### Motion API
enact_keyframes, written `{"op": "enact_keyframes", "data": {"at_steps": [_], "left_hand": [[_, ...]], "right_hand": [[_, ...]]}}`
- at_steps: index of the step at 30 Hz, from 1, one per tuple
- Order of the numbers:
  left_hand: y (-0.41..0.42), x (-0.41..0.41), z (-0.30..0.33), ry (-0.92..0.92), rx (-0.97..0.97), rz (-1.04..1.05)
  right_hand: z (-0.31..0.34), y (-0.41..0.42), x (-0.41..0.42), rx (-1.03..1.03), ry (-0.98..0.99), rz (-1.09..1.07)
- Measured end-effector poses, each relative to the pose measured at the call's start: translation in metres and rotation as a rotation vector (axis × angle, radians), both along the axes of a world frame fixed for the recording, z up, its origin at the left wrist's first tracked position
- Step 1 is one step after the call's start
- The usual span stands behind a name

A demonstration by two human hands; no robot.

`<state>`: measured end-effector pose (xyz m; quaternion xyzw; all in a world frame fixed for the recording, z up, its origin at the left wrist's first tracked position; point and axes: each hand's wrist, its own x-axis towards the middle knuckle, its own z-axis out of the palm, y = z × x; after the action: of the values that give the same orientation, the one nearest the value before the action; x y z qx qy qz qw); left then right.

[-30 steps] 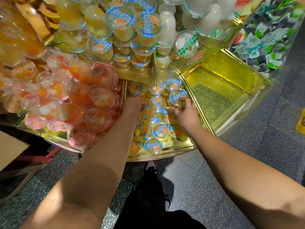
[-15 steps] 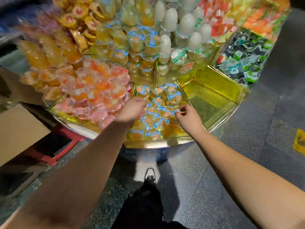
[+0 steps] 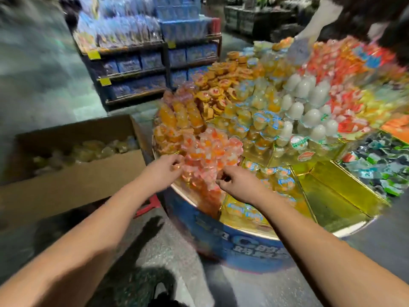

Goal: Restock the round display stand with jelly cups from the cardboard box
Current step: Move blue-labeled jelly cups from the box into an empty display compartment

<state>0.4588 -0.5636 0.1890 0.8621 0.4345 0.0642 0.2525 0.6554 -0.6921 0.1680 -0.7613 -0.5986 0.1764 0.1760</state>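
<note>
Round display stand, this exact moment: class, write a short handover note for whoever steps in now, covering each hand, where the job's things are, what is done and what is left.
Left hand: at the near edge of the pink-orange jelly cups; blur hides whether it has a grip on one.
Right hand: over the blue-lidded jelly cups, fingers curled; grip unclear.
Cardboard box: on the left beside the round display stand, open, with yellowish cups inside.
Done: the blue-lidded compartment is partly filled.
Left: the gold compartment to its right shows bare; carry on fetching cups from the box.
</note>
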Motion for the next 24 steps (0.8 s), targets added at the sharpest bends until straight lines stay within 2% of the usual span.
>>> {"op": "enact_keyframes", "data": {"at_steps": [4, 11, 14, 18, 24], "left_hand": [[0.039, -0.079, -0.008, 0.044, 0.000, 0.115], [0.138, -0.225, -0.038, 0.073, -0.027, 0.304], [0.181, -0.276, -0.055, 0.089, -0.119, 0.390], [0.230, -0.331, -0.071, 0.130, -0.137, 0.413], [0.295, -0.358, -0.099, 0.134, -0.282, 0.416]], "right_hand": [[0.000, 0.061, -0.061, -0.026, -0.084, 0.165], [-0.029, 0.203, -0.181, -0.138, -0.021, 0.340], [-0.050, 0.257, -0.230, -0.173, 0.054, 0.328], [-0.083, 0.311, -0.281, -0.240, 0.144, 0.279], [-0.120, 0.353, -0.313, -0.292, 0.271, 0.124]]}}
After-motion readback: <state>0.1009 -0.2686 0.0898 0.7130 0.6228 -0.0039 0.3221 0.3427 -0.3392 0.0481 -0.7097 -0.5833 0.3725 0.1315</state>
